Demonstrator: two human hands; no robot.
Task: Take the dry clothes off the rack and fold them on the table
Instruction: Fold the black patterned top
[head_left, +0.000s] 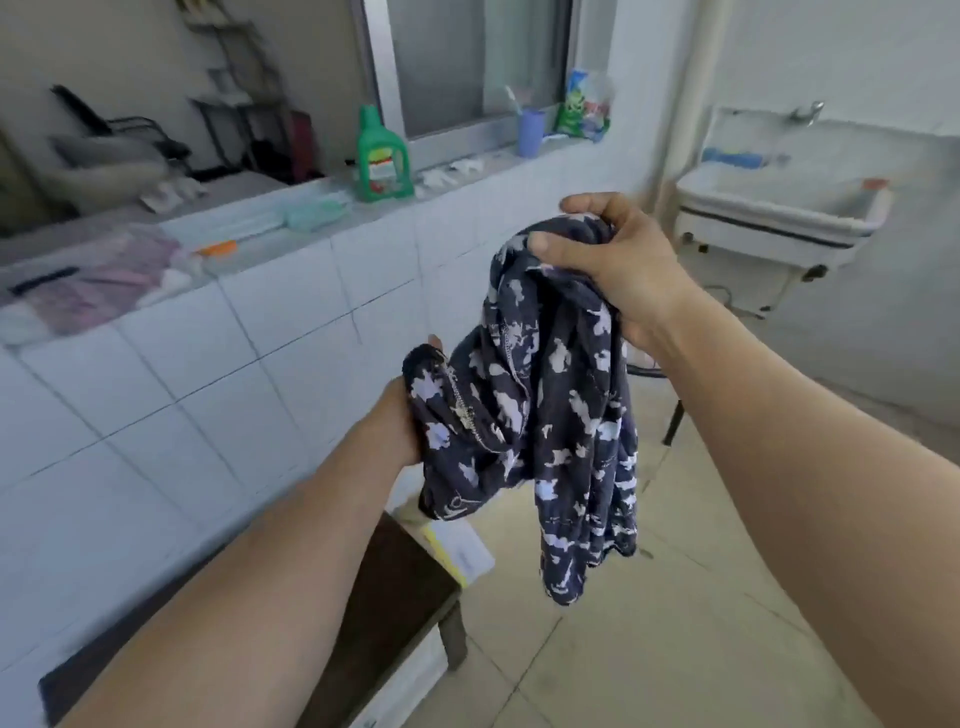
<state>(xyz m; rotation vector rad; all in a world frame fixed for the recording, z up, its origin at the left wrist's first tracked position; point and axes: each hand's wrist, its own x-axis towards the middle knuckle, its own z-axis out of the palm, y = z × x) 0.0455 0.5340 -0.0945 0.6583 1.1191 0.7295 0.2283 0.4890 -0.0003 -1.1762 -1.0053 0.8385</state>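
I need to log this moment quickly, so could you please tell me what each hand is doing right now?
Left hand: grips the lower bunch of the dark patterned garment.
Right hand: grips the garment's top, thumb pinching the cloth.

Garment (550, 415) hung between both hands, right hand (618, 265) above, left hand (402, 415) lower-left of it; table (395, 587) sat below it, tiled ledge (291, 291) behind-left carrying a bottle (383, 156), sink (779, 213) behind-right.
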